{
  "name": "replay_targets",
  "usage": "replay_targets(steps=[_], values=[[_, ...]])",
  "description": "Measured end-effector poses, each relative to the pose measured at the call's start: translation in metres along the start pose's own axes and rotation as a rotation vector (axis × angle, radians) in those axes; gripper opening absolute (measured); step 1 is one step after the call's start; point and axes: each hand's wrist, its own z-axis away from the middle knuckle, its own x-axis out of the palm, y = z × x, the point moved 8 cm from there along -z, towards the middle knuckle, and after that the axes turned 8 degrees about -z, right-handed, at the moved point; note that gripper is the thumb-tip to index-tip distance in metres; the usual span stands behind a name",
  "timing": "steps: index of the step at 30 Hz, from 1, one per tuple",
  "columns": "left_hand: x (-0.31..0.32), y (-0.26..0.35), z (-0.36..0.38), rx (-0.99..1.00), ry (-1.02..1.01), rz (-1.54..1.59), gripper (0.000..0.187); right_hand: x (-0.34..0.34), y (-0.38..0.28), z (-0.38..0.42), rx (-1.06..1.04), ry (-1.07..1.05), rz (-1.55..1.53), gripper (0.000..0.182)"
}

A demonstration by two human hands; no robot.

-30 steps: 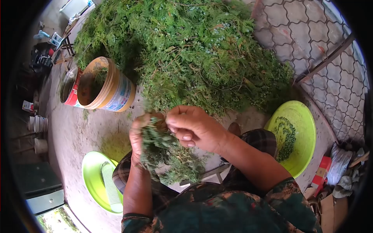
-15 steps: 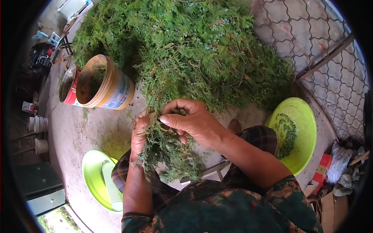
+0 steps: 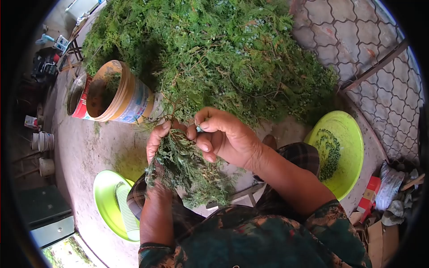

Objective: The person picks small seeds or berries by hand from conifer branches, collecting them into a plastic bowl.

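Note:
My left hand [image 3: 155,142] is closed around a leafy cypress branch [image 3: 181,163], whose flat green sprays hang down over my wrist and lap. Just to the right of its stem, the thumb and fingers of my right hand [image 3: 230,137] pinch a small bluish-green cone [image 3: 199,128]. Beyond both hands lies a big heap of cypress branches [image 3: 228,67] dotted with pale cones. To my right, a yellow-green basin [image 3: 353,165] contains a patch of small green cones [image 3: 330,156].
A yellowish bucket [image 3: 140,100] and a red-labelled bucket [image 3: 82,105] stand at the left of the heap. Near my left knee sits a lime basin [image 3: 103,210] with a ridged board [image 3: 127,214]. Wire mesh [image 3: 375,58], a red box [image 3: 370,194] and cardboard [image 3: 384,241] are on the right.
My right hand has drawn slightly away from the stem, and a cone now shows between its fingertips. My left hand has shifted a little left, tilting the branch.

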Motion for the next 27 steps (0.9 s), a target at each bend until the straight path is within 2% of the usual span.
replay_targets(steps=[2,4,5,6,7,10,12,14,17,20,22,24,27], values=[[-0.009,0.003,-0.006,0.065,0.013,0.045,0.020,0.001,-0.011,0.002,-0.105,0.001,0.101,0.008],[-0.010,0.015,0.003,0.133,0.312,-0.112,0.017,0.001,-0.016,0.004,-0.117,0.002,0.138,0.009],[-0.008,0.016,0.006,0.100,0.345,-0.128,0.016,-0.005,-0.015,0.005,-0.091,0.038,0.278,0.013],[-0.011,0.016,0.005,0.102,0.344,-0.128,0.016,-0.010,-0.013,0.005,-0.066,0.074,0.418,0.019],[-0.016,0.017,0.003,0.110,0.306,-0.119,0.017,-0.014,-0.009,0.003,-0.066,0.106,0.468,0.027],[-0.024,0.014,-0.001,0.095,0.235,-0.113,0.018,-0.012,0.001,-0.001,-0.069,0.092,0.527,0.036],[-0.022,0.012,-0.001,0.080,0.206,-0.115,0.019,-0.010,0.003,0.000,-0.050,0.100,0.544,0.036],[-0.029,0.013,0.005,0.112,0.437,-0.154,0.021,-0.008,-0.005,0.001,-0.140,0.117,0.666,0.031],[-0.008,0.017,0.007,0.069,0.377,-0.149,0.025,-0.016,-0.017,0.002,-0.247,0.166,0.599,0.023],[0.013,0.017,0.011,0.066,0.291,-0.200,0.030,-0.017,-0.011,0.002,-0.174,0.154,0.603,0.019],[-0.008,0.011,0.008,0.121,0.449,-0.174,0.033,-0.009,-0.012,0.004,-0.183,0.149,0.674,0.020],[-0.050,0.011,0.001,0.142,0.400,-0.214,0.032,-0.005,-0.012,0.003,-0.194,0.145,0.744,0.021],[-0.060,0.022,-0.004,0.239,0.395,-0.455,0.024,-0.001,-0.014,0.001,-0.267,0.129,0.820,0.023]])
